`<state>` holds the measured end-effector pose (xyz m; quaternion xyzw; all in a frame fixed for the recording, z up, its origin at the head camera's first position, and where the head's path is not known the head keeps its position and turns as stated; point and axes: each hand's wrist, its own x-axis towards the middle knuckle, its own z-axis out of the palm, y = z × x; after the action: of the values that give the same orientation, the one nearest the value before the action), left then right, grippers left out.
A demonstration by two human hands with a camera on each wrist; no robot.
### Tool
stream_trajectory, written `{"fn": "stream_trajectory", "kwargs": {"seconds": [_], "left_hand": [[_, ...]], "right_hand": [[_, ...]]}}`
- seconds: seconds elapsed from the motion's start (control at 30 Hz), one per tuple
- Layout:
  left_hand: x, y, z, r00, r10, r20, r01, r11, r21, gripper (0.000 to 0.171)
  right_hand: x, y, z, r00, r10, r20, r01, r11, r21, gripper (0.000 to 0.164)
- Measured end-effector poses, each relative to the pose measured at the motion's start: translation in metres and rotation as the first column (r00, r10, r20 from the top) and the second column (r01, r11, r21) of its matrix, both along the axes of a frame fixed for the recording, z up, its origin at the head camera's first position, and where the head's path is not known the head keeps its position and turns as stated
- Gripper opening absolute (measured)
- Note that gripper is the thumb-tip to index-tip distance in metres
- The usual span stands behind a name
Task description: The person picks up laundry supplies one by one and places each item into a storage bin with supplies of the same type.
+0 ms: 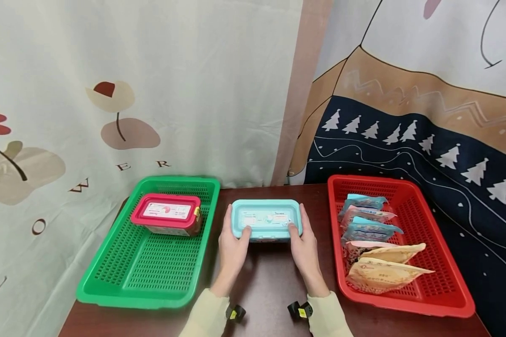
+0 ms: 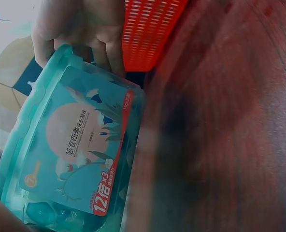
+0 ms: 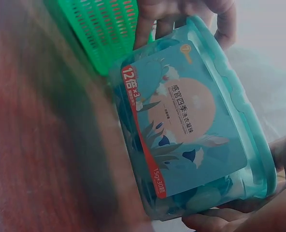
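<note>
Between both hands is a teal plastic box of laundry capsules (image 1: 266, 219), its lid facing up and its printed label showing in both wrist views. My left hand (image 1: 233, 243) grips its left end, thumb on the lid. On the right end, my right hand (image 1: 303, 245) holds it the same way. In the left wrist view the box (image 2: 85, 145) appears raised above the table, and capsules show through its clear wall. The right wrist view shows the front of the box (image 3: 191, 125) with fingers at both ends.
On the left, a green basket (image 1: 141, 299) holds a box with a pink lid (image 1: 166, 210). At the right, a red basket (image 1: 442, 299) has several blue, pink and yellow pouches (image 1: 383, 275) standing along its left side. Both baskets stand on a dark wooden table (image 1: 270, 281) before a printed curtain (image 1: 219, 93).
</note>
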<state>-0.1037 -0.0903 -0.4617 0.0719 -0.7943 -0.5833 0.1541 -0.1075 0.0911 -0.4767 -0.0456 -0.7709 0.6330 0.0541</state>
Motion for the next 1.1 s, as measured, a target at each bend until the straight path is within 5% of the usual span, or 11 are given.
{"fn": "stream_trajectory", "kwargs": {"seconds": [0.6,1.1], "left_hand": [[0.019,-0.015,0.039,0.999,-0.001,-0.053,0.0,1.0,-0.026,0.075],[0.028,-0.057,0.063,0.999,0.032,-0.014,-0.033,0.999,-0.035,0.071]], "right_hand": [[0.022,-0.011,0.034,0.997,0.027,-0.078,-0.03,0.999,-0.04,0.067],[0.038,-0.04,0.052,0.984,0.096,-0.153,-0.113,0.987,-0.11,0.069]]}}
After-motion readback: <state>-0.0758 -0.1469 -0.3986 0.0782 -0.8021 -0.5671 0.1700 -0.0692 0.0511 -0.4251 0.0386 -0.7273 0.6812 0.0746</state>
